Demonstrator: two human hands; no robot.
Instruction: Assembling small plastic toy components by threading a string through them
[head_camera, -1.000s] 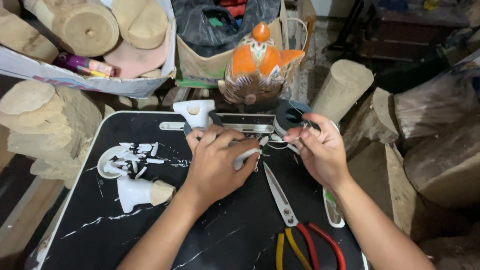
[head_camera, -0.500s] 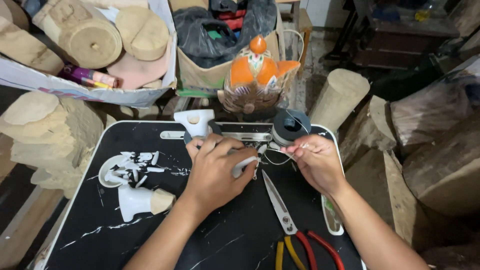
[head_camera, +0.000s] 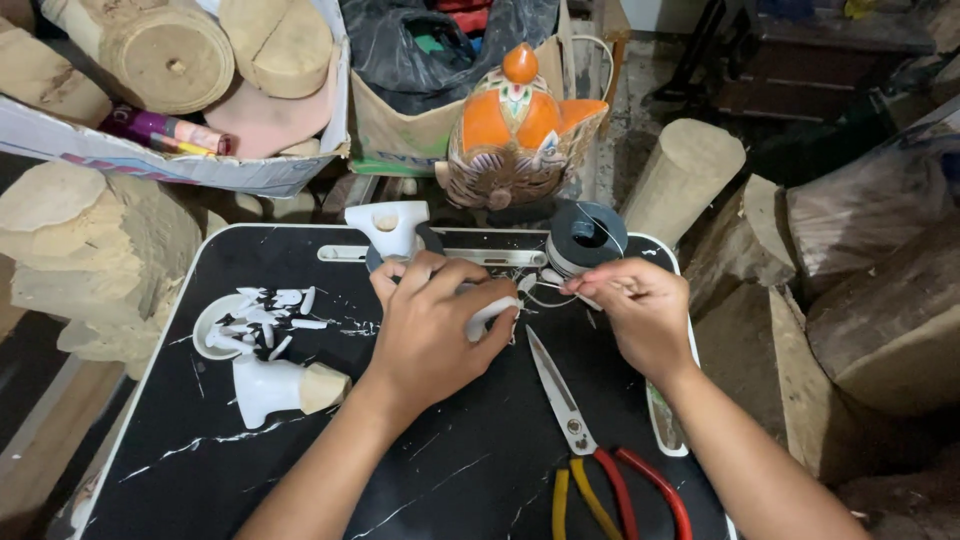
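Wire (head_camera: 548, 298) stretches between left hand (head_camera: 435, 325) and right hand (head_camera: 640, 310).

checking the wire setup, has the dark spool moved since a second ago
Yes. The dark spool now stands on the table by the painted carving, out of the right hand.

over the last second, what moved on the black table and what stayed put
The right hand drew back from beside the dark spool, leaving it standing on the black table, and now pinches thin wire near the left hand. The left hand kept its grip on a small white piece. The scissors, the white carved pieces and the orange painted figure stayed where they were.
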